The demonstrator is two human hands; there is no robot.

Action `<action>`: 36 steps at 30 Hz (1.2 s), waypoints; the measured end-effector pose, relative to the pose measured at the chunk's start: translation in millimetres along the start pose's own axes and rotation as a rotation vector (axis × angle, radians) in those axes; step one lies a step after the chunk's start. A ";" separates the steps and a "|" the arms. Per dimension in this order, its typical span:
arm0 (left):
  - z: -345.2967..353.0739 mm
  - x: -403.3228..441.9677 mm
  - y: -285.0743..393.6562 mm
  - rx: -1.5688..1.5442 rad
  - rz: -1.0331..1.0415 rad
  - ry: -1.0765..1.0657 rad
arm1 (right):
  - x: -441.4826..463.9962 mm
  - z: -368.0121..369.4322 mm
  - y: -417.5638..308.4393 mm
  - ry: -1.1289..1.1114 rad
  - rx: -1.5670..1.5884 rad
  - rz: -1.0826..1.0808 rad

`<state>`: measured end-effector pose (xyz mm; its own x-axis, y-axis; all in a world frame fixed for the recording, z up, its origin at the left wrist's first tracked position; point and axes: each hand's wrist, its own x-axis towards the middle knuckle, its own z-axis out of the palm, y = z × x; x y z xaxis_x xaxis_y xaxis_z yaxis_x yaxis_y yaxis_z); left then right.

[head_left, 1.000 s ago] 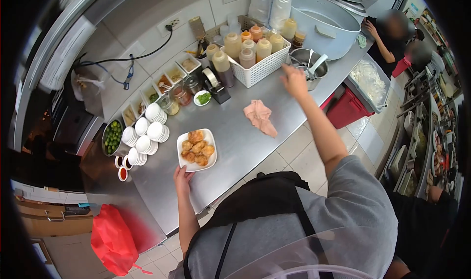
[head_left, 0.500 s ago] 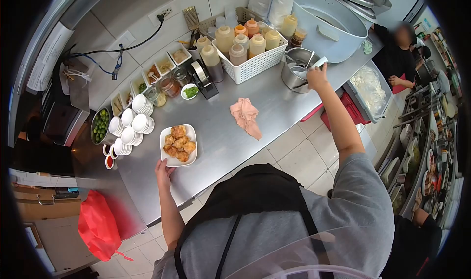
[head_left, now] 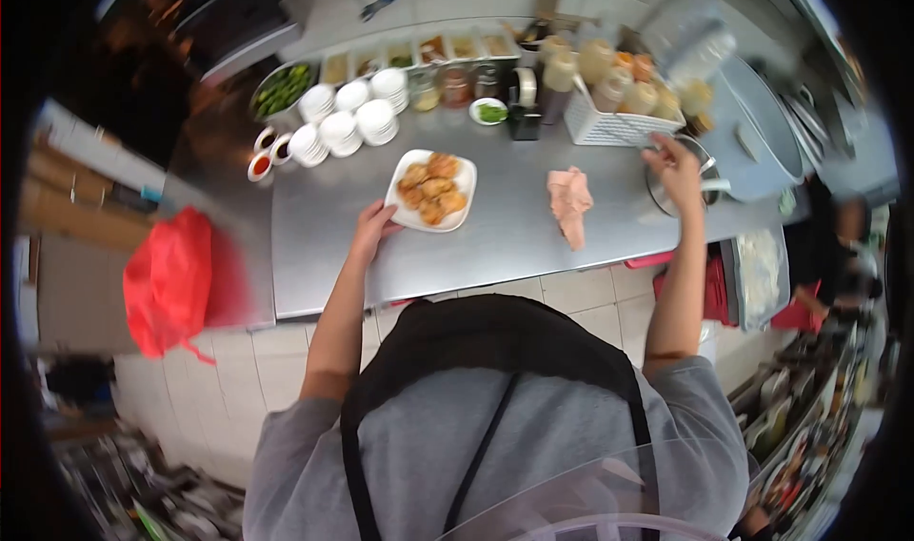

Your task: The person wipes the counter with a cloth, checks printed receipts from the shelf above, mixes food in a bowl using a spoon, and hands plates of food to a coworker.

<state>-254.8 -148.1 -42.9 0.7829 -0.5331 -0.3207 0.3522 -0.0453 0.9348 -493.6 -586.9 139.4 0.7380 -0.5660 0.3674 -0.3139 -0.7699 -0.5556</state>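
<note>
My left hand [head_left: 374, 229] grips the lower left rim of a white square plate [head_left: 404, 219] on the steel counter. Several browned, fried-looking pieces [head_left: 433, 192] lie on that plate. Over a metal pot [head_left: 658, 195] at the right, my right hand [head_left: 674, 167] hangs with its fingers bent and somewhat apart. I see nothing held in it, though motion blurs the fingers. A utensil with a white handle [head_left: 716, 186] rests at the pot's right side. Between the plate and pot lies a crumpled pink cloth [head_left: 570, 204].
Stacked white dishes [head_left: 338, 132], small sauce cups [head_left: 259, 167] and a bowl of green herbs [head_left: 489, 112] stand behind the plate. A white basket [head_left: 614, 125] holds squeeze bottles. A red bag [head_left: 169, 282] hangs at the left; another person [head_left: 826, 246] is at the far right.
My right hand has let go of the white-handled utensil and now hovers over the pot. My left hand stays on the plate. The view has swung left, so the counter appears shifted right and up.
</note>
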 end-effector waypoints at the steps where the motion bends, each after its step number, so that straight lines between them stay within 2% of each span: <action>1: 0.0 0.2 -2.8 -0.023 0.005 -0.006 | -7.5 24.7 -30.3 -0.029 0.026 0.026; 2: -0.3 1.0 -3.6 -0.039 0.014 -0.020 | -10.0 58.1 -31.4 -0.070 0.106 -0.028; 5: 2.8 -2.6 -3.6 -0.019 0.011 0.021 | -27.2 117.4 -94.3 -0.143 0.220 -0.164; 11: 5.3 -6.5 -1.4 -0.024 0.022 0.014 | -27.1 180.1 -150.6 -0.329 0.044 -0.219; 15: 2.2 -3.4 -4.9 -0.022 0.030 0.003 | -32.6 210.3 -164.6 -0.337 -0.094 -0.302; 20: -0.1 -0.2 -7.6 -0.040 0.039 -0.007 | -33.1 219.2 -168.0 -0.338 -0.142 -0.316; 26: -1.4 1.2 -8.1 -0.058 0.041 -0.030 | -27.8 188.0 -181.0 -0.360 -0.087 -0.375; 32: -0.3 -1.0 -5.8 -0.046 0.030 -0.023 | -41.2 200.8 -193.7 -0.447 -0.150 -0.572; 36: -0.4 -2.1 -5.4 -0.046 0.032 -0.028 | -37.8 193.2 -191.5 -0.489 -0.121 -0.450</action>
<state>-258.1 -146.3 -47.4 0.7796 -0.5571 -0.2860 0.3509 0.0105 0.9363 -346.0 -361.2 87.9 0.9891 -0.0059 0.1473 0.0435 -0.9432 -0.3293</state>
